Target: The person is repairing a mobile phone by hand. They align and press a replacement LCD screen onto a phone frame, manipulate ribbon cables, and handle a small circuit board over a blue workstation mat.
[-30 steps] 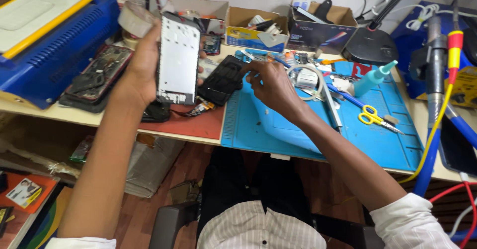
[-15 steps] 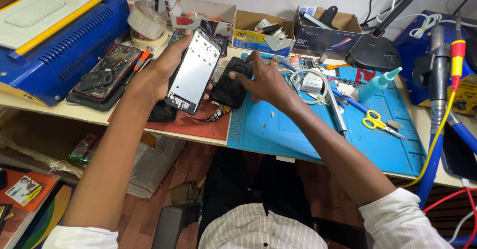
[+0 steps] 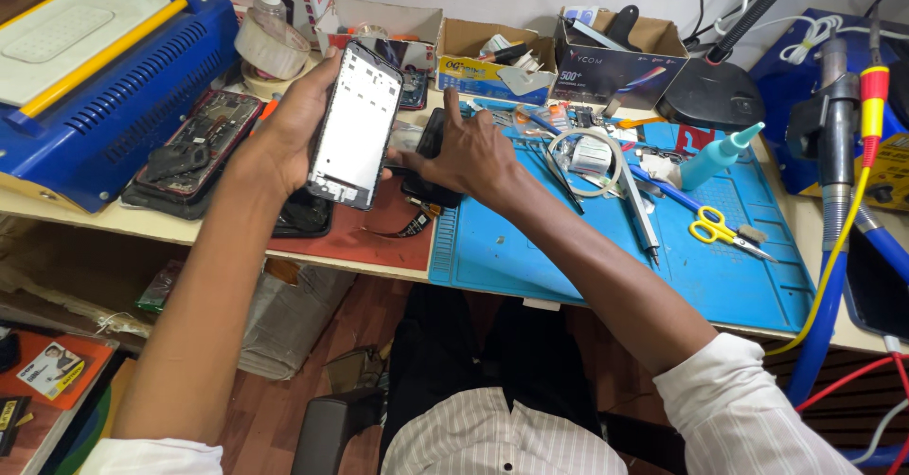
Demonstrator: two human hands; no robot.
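Brown cardboard boxes (image 3: 492, 53) behind left hand (image 3: 294, 129) gripping phone frame (image 3: 357, 125), perhaps.

1. Shirt: white with fine dark vertical stripes; front panel shows at the bottom middle of the view.
2. Sleeves: same white cloth, both rolled or pushed up to about the elbow. Right sleeve (image 3: 757, 418) bunches in soft folds with a thick cuff edge; left sleeve (image 3: 151, 456) shows only as a small strip at the bottom edge.
3. Forearms: bare from sleeve to wrist, no watch or band in view.
4. Hands: left hand (image 3: 294, 129) and right hand (image 3: 464, 153) bare, no gloves, no rings that I can make out.
5. Trousers: dark, plain, seen below the shirt.
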